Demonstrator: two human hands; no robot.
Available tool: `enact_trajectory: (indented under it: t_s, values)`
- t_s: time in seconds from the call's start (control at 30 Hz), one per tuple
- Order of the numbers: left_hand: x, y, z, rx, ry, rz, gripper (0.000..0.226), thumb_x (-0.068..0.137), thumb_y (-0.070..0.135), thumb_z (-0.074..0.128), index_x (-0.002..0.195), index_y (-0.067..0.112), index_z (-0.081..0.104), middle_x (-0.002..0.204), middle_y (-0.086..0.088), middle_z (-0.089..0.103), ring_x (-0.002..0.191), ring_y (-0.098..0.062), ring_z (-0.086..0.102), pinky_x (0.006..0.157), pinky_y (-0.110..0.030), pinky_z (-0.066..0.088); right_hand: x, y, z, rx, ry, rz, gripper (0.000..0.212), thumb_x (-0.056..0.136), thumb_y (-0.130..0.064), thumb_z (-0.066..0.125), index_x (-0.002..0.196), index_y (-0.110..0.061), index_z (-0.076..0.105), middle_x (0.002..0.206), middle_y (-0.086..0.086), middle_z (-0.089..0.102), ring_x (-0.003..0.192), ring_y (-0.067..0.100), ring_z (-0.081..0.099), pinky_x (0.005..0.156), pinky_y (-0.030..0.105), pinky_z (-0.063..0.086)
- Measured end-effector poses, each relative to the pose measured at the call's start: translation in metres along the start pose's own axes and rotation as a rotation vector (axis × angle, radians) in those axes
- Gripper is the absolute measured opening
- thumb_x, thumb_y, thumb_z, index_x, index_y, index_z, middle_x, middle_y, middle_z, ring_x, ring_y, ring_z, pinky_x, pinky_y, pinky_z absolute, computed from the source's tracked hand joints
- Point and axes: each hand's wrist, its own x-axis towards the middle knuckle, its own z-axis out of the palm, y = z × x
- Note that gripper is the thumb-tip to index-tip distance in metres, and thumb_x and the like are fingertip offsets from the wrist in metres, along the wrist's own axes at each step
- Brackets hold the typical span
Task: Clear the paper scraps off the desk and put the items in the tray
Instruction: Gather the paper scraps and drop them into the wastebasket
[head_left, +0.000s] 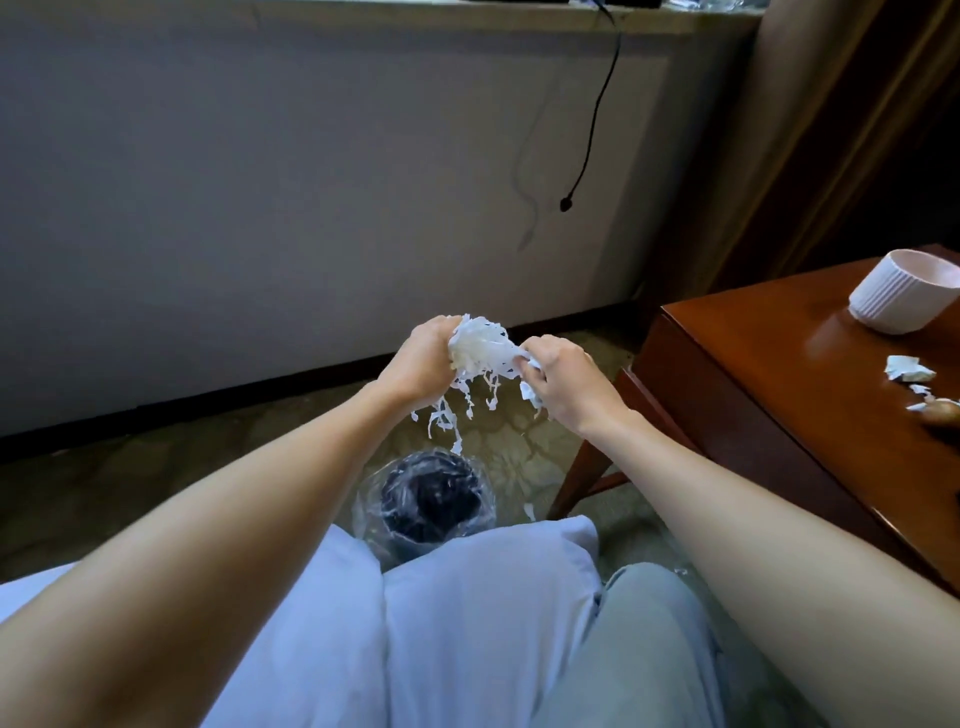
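A bunch of white paper scraps (480, 351) hangs between my two hands, with thin strips dangling down. My left hand (423, 358) grips the bunch from the left. My right hand (563, 382) grips its right end, and more scraps stick out below the fist. Both hands are held above a dark waste bin (431, 496) lined with a clear plastic bag, which stands on the floor in front of my knees. A few more white paper scraps (909, 371) lie on the wooden desk (769, 358) at the right. No tray is in view.
A white ribbed cup (901, 296) lies tilted on the desk near its far edge. A small brown object (943, 410) sits at the frame's right edge beside the scraps. A black cable (592, 130) hangs down the grey wall. One scrap (529, 512) lies on the carpet by the bin.
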Motion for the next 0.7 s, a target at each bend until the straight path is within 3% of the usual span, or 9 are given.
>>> enact_trajectory:
  t_s: [0.17,0.33,0.4,0.6,0.7]
  values:
    - [-0.009,-0.037,0.019,-0.046,-0.013,-0.072,0.025,0.085,0.001,0.050,0.091,0.021,0.063,0.092,0.001,0.063,0.087,-0.017,0.058,0.074,-0.034,0.053,0.010,-0.004,0.046,0.022,-0.072,0.040,0.029,0.104,-0.029,0.042,0.088,-0.007,0.052,0.083,0.004,0.052,0.082,0.021,0.048,0.068,0.030,0.034]
    - [-0.016,-0.071,0.042,-0.057,-0.037,-0.110,0.037,0.082,-0.003,0.049,0.082,0.033,0.057,0.086,0.009,0.061,0.083,-0.013,0.057,0.069,-0.030,0.049,0.017,-0.004,0.087,0.060,-0.111,0.049,0.025,0.104,-0.030,0.043,0.086,-0.014,0.050,0.079,-0.002,0.049,0.079,0.018,0.048,0.067,0.031,0.038]
    - [-0.018,-0.082,0.051,-0.068,-0.036,-0.133,0.036,0.082,-0.005,0.048,0.084,0.029,0.059,0.086,0.009,0.061,0.082,-0.013,0.057,0.068,-0.028,0.048,0.021,0.000,0.103,0.067,-0.126,0.057,0.023,0.104,-0.030,0.043,0.094,-0.012,0.054,0.087,0.001,0.055,0.083,0.019,0.051,0.069,0.033,0.041]
    - [-0.026,-0.115,0.077,-0.097,-0.036,-0.190,0.030,0.083,-0.005,0.045,0.080,0.022,0.058,0.087,0.005,0.062,0.082,-0.015,0.057,0.067,-0.030,0.048,0.031,0.013,0.148,0.066,-0.202,0.059,0.023,0.104,-0.030,0.043,0.093,-0.012,0.052,0.086,0.002,0.052,0.083,0.021,0.050,0.069,0.033,0.038]
    - [-0.029,-0.133,0.092,-0.125,-0.047,-0.237,0.039,0.085,-0.002,0.048,0.075,0.035,0.053,0.089,0.006,0.061,0.083,-0.013,0.055,0.065,-0.021,0.041,0.036,0.018,0.170,0.059,-0.224,0.049,0.021,0.104,-0.029,0.044,0.090,-0.014,0.049,0.086,0.002,0.050,0.082,0.021,0.048,0.069,0.033,0.038]
